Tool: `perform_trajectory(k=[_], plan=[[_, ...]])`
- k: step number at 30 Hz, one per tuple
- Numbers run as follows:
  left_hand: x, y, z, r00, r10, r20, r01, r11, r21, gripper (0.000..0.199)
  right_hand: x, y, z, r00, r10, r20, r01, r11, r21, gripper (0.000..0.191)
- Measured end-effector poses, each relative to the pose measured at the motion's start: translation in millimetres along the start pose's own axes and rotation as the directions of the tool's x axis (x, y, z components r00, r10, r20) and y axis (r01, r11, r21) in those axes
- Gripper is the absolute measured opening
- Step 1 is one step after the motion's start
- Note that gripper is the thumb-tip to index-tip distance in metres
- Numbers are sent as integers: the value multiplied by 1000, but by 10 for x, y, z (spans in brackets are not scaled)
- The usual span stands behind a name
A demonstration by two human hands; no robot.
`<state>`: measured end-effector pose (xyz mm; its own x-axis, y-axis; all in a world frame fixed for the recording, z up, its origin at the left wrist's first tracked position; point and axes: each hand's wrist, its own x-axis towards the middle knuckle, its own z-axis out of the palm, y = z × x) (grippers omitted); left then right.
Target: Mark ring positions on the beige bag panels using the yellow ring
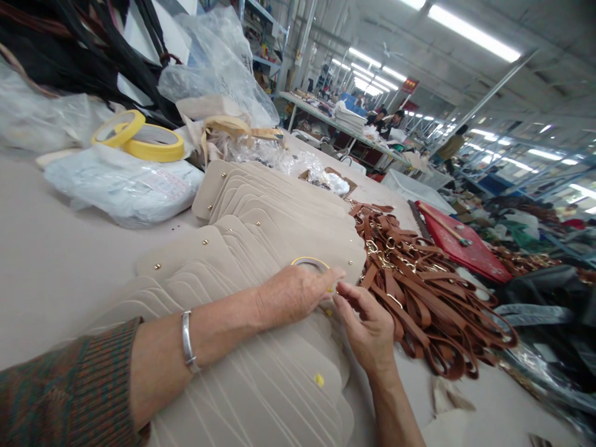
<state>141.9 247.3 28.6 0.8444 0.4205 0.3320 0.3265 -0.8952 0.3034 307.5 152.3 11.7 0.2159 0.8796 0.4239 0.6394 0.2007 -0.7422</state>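
Observation:
My left hand (293, 295) is closed around a roll of yellow tape (311, 263), whose upper rim shows above the fingers. Close to its fingertips, my right hand (367, 320) has thumb and forefinger nearly together; what they pinch, if anything, is too small to make out. Both hands are over fanned stacks of beige panels (279, 230), several of which carry small gold studs. A yellow piece (319, 379) sticks to a panel below the hands, and smaller yellow bits show near my right fingertips.
Brown straps (410, 279) with gold clasps lie in a heap at right, beside a red board (459, 239). At upper left, two yellow tape rolls (153, 143) rest on a plastic-wrapped packet (125, 186). People sit at a far table (326, 112).

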Motion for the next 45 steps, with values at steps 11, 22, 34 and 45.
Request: perform_trajectory(k=[11,22,34,45], plan=[[-7,-25,38,999,42,-19,-45,988,-150,7,11,-81,136,953,-291,-86,243,902,-358,17],[33,70,36,994,62,-94,-65,998,-26,9,78,-49,104,869,482,-111,-418,836,356,21],[82,-42,132,995,-52,90,35,983,179,8,28,327,-16,839,544,24,-545,838,37,41],[74,-80,176,997,-23,67,11,984,178,6,105,276,43,918,384,-103,-395,853,-342,39]])
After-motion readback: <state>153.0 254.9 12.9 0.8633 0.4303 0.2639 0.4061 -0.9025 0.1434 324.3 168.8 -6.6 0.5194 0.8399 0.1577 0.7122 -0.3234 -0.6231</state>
